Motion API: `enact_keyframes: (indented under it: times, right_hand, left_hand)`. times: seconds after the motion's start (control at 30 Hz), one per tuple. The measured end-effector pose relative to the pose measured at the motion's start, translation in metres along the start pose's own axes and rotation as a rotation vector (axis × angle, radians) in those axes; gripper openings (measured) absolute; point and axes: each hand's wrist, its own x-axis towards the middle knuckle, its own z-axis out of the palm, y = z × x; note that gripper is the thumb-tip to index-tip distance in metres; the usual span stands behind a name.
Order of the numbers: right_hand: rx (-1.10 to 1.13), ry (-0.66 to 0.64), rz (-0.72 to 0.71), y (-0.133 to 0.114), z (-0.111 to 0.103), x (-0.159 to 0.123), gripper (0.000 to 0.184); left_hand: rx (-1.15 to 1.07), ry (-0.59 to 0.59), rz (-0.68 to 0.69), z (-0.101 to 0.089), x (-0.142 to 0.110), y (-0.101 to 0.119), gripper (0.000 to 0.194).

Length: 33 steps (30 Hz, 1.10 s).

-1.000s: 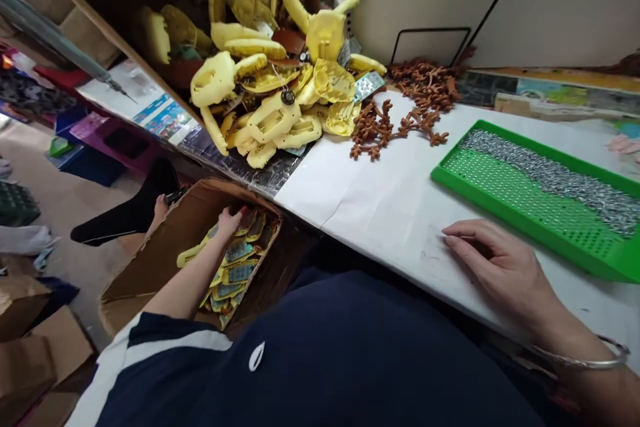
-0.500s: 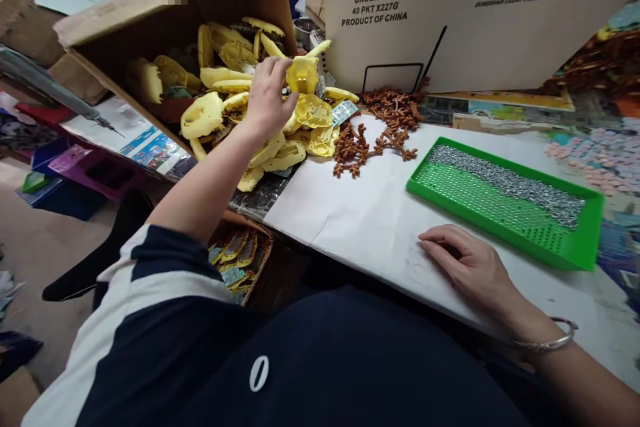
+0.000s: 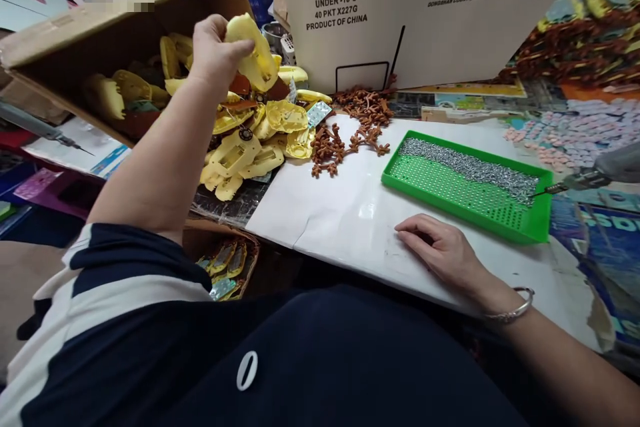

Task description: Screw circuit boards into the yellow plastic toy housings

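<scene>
My left hand [image 3: 215, 47] is raised at the mouth of the tilted cardboard box, its fingers and thumb closed on the edge of a yellow plastic shell [image 3: 257, 57]. Beneath it, more yellow shells [image 3: 235, 157] spill from the box onto the table, some with dark round parts on them. My right hand [image 3: 443, 250] rests on the white tabletop, fingers loosely bent, with nothing visible in it. Just beyond it lies a green perforated tray [image 3: 450, 203] with a band of small silvery screws [image 3: 470, 167] along its far side.
Brown branching plastic parts [image 3: 345, 147] lie mid-table before a large white carton [image 3: 430, 33]. A power screwdriver [image 3: 590, 173] reaches in at the right, and another [image 3: 45, 127] at the left. Below the table edge, an open box [image 3: 233, 267] holds yellow pieces. Pink pieces [image 3: 565, 127] lie far right.
My left hand has lifted the yellow shell off the pile and moved left with it. The view has turned right, bringing the right-hand screwdriver into sight. My right hand stays on the table.
</scene>
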Motion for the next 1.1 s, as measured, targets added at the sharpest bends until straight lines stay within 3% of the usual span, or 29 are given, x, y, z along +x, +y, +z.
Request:
enact_keyframes:
  times: [0.1, 0.2, 0.37, 0.53, 0.6, 0.7, 0.87, 1.0, 1.1]
  right_hand:
    - [0.026, -0.012, 0.021, 0.000, -0.001, 0.000, 0.018]
    - [0.058, -0.020, 0.064, -0.001, -0.003, 0.000, 0.020]
    - [0.096, -0.003, 0.129, -0.006, -0.007, 0.002, 0.021]
    - [0.100, -0.001, 0.139, -0.010, -0.009, 0.004, 0.022]
    - [0.094, -0.004, 0.131, -0.010, -0.010, 0.006, 0.021]
    - [0.092, -0.027, 0.117, -0.011, -0.012, 0.010, 0.021]
    - [0.040, -0.051, 0.006, -0.021, -0.011, 0.032, 0.019]
    - [0.000, -0.094, -0.113, -0.029, 0.002, 0.060, 0.018]
    - [-0.071, -0.153, -0.187, -0.030, 0.018, 0.081, 0.016]
  left_hand:
    - [-0.014, -0.015, -0.150, -0.011, -0.006, 0.033, 0.056]
    - [-0.041, -0.024, -0.152, -0.013, -0.020, 0.070, 0.045]
    - [-0.077, -0.086, 0.054, -0.003, -0.069, 0.117, 0.041]
    - [0.071, -0.129, 0.273, 0.009, -0.156, 0.146, 0.025]
    - [0.205, -0.181, 0.312, 0.013, -0.195, 0.154, 0.015]
    - [0.235, -0.271, 0.440, 0.020, -0.246, 0.161, 0.006]
    - [0.278, -0.359, 0.567, 0.033, -0.304, 0.169, 0.008]
    - [0.156, -0.464, 0.595, 0.031, -0.319, 0.164, 0.033]
    - [0.113, -0.460, 0.490, 0.021, -0.303, 0.145, 0.024]
